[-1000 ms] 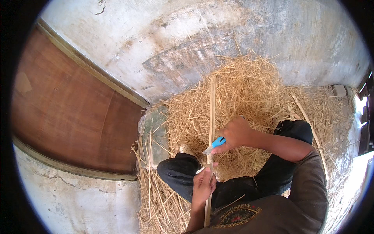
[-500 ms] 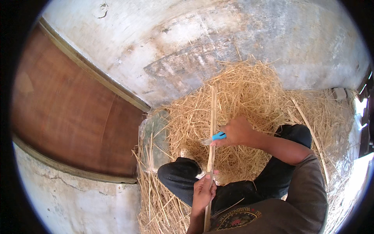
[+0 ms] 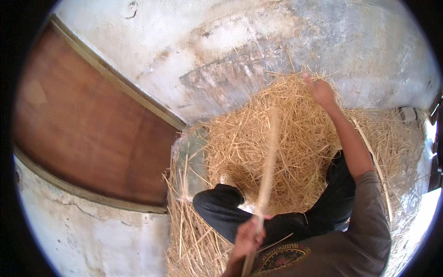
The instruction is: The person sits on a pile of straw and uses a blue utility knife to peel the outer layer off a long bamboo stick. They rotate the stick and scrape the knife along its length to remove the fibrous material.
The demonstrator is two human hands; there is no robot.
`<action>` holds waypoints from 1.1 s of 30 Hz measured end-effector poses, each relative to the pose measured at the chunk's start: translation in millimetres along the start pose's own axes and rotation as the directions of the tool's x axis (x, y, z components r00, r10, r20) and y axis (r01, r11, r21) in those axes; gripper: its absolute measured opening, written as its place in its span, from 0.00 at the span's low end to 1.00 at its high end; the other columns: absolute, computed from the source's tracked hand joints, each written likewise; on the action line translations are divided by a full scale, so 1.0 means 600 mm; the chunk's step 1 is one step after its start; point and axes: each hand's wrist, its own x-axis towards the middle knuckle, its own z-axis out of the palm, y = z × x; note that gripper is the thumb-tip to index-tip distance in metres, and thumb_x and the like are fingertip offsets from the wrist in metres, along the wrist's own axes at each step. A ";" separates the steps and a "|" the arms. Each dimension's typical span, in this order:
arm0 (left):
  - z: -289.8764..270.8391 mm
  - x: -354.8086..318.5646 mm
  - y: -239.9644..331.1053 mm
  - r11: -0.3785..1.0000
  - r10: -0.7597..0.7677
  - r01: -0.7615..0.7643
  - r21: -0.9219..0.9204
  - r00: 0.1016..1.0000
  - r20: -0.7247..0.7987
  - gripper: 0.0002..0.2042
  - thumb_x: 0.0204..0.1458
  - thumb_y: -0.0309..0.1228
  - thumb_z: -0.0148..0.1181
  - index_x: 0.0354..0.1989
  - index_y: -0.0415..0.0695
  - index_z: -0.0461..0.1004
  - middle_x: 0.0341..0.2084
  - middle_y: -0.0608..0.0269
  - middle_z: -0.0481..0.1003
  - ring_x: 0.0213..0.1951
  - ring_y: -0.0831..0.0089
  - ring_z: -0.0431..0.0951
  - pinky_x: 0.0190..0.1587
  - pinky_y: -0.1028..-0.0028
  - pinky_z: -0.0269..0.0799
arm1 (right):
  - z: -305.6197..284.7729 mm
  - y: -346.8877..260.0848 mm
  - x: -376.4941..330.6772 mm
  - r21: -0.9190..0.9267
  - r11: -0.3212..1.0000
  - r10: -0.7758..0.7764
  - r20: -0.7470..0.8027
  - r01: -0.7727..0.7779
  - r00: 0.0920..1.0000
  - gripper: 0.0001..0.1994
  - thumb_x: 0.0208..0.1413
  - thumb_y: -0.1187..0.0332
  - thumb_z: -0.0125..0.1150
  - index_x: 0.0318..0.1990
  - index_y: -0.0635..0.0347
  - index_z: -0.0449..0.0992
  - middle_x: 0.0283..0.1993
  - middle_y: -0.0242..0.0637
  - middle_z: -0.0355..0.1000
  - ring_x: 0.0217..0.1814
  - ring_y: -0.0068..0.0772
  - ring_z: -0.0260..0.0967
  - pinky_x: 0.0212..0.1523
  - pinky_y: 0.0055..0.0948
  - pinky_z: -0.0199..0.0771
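Observation:
A long, pale bamboo strip (image 3: 269,171) slants up from my lap, its upper part smeared by motion. My left hand (image 3: 249,236) is wrapped round its lower part, close to my body. Far from the strip, my right hand (image 3: 322,92) is stretched out over the top of a heap of curly, straw-coloured shavings (image 3: 300,124), near the wall. Its fingers are curled and blurred. The blue-handled knife seen in that hand a moment ago does not show clearly now.
My bent legs in dark trousers (image 3: 217,210) frame the near side of the heap. A stained white wall (image 3: 230,41) rises behind it. At left is a brown panel (image 3: 101,124) with a wooden frame. Another thin strip (image 3: 374,161) lies at right, and long slivers (image 3: 196,244) lie at lower left.
My right hand has swung away from the strip, up and to the right over the heap. The strip's upper end has tilted to the right, with my left hand still gripping it.

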 end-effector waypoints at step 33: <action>-0.005 0.047 0.007 0.988 0.154 -0.149 0.050 0.979 -0.136 0.17 0.65 0.37 0.41 0.53 0.39 0.69 0.13 0.76 0.57 0.16 0.89 0.54 0.18 0.83 0.49 | 0.091 -0.111 -0.329 -0.051 0.596 -0.698 0.461 0.801 0.548 0.41 0.41 0.22 0.44 0.12 0.58 0.71 0.09 0.37 0.62 0.11 0.37 0.63 0.15 0.38 0.60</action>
